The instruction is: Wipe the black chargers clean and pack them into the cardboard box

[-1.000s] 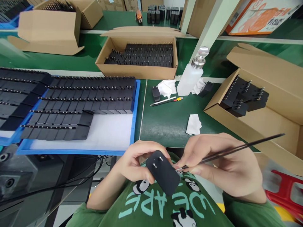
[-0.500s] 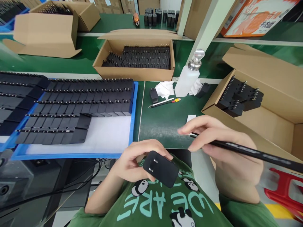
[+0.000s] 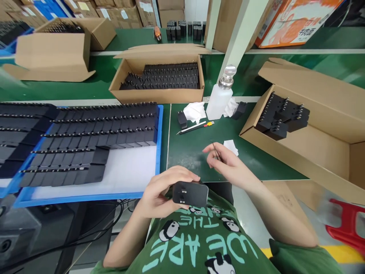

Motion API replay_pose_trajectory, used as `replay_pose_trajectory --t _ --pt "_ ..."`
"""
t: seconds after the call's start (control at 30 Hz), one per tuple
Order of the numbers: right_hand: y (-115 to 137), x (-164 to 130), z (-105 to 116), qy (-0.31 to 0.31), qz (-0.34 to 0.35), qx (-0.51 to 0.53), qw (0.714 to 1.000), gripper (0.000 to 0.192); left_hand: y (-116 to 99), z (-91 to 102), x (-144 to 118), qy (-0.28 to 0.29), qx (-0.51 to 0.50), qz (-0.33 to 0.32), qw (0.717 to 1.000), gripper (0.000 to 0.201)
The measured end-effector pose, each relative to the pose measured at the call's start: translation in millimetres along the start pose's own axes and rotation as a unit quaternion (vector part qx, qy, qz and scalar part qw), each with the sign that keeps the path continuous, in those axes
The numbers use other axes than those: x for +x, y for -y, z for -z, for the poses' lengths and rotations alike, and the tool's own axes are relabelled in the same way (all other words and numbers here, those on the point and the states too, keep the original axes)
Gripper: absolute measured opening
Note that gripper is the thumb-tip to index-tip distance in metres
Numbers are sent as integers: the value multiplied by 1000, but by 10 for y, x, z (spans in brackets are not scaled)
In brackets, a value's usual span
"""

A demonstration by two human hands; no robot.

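My left hand (image 3: 159, 190) grips a black plug adapter (image 3: 190, 193) just above my green shirt, prong face turned toward me. To its right, my right hand (image 3: 229, 163) hovers over the green mat (image 3: 196, 150). It pinches thin black tweezers (image 3: 216, 151), of which only a short stretch shows above the fingers. The tweezers are clear of the adapter. A small white cloth (image 3: 230, 146) lies just beyond my right hand.
A blue tray (image 3: 159, 152) on the left holds rows of black adapters. Cardboard boxes of adapters stand at the back (image 3: 159, 95) and at the right (image 3: 299, 152). A white pump bottle (image 3: 218, 99), white wipes (image 3: 194, 111), a pen-like tool (image 3: 194, 127) and a loose adapter (image 3: 181, 118) sit between them.
My right hand lifted the tweezers off the adapter, swung them out and moved forward over the mat. The left hand turned the adapter flatter and lower.
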State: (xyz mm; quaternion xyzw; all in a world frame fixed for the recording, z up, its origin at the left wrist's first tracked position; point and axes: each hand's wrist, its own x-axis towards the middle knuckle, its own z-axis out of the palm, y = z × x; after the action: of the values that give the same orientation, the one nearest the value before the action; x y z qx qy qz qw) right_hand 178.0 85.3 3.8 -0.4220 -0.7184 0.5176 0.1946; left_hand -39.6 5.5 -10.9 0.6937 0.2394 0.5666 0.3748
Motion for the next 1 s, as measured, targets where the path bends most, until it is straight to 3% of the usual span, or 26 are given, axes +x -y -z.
replay_pose_trajectory --t 0.07,0.17,0.23,0.3,0.37,0.47,0.6,0.7,0.8,0.83,0.9,1.0 --pt "-144 91 -53 -58 5 -94 994 25 5 0 -22 -12 10 16 1000 49" --pt "-145 79 -115 -104 63 -127 984 36 30 -33 -61 -32 36 48 998 49" --pt "-36 -20 -119 -82 175 -113 975 42 67 -63 -82 -46 47 38 997 58" --pt "84 -137 -112 -20 287 -79 954 50 105 -82 -87 -53 53 1 997 65" --pt "159 -219 -117 14 339 -54 939 58 125 -84 -73 -48 63 -33 996 60" --pt "171 -250 -145 1 364 -44 930 58 102 -72 -34 -35 75 -48 995 43" --pt "128 -234 -160 -16 379 -37 924 53 44 -87 -17 -29 38 -19 999 29" --pt "110 -248 -132 -40 396 -27 917 51 35 -113 -45 -21 -64 36 997 33" --pt "98 -287 -90 -60 413 -48 907 51 40 -108 -62 -53 -136 69 987 40" --pt "95 -304 -77 -67 416 -66 905 51 36 -99 -57 -74 -98 51 991 36" --pt "95 -341 -53 -77 419 -108 899 50 8 -78 -25 -99 75 -27 992 24" --pt "120 -402 -28 -92 425 -160 886 44 -78 -58 55 -72 308 -133 939 18"
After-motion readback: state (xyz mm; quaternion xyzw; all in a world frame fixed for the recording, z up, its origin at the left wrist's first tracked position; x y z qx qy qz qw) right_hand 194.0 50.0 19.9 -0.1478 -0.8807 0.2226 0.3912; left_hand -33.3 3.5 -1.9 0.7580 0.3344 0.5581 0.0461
